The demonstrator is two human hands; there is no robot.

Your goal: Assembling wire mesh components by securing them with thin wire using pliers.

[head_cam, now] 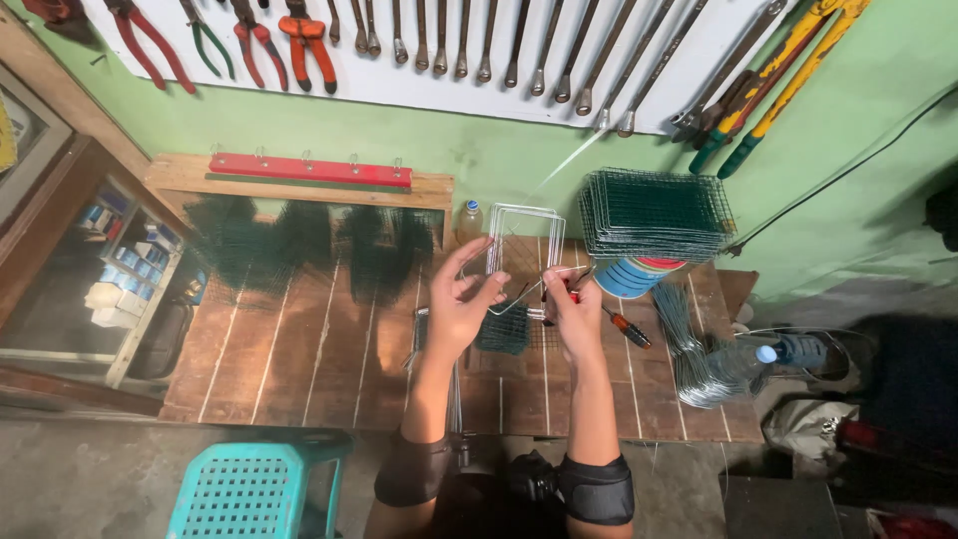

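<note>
Wire frame [524, 255] held upright between both hands above wooden workbench [299, 359]; left hand [461, 304] gripped on frame's left side, right hand [574, 309] clamped on red-handled pliers [569, 289] at lower right corner.

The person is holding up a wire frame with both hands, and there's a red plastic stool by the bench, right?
Not quite. Both hands, left hand and right hand, do hold up the wire frame, but the plastic stool by the bench is teal, not red. The head view shows it at the lower left.
</note>
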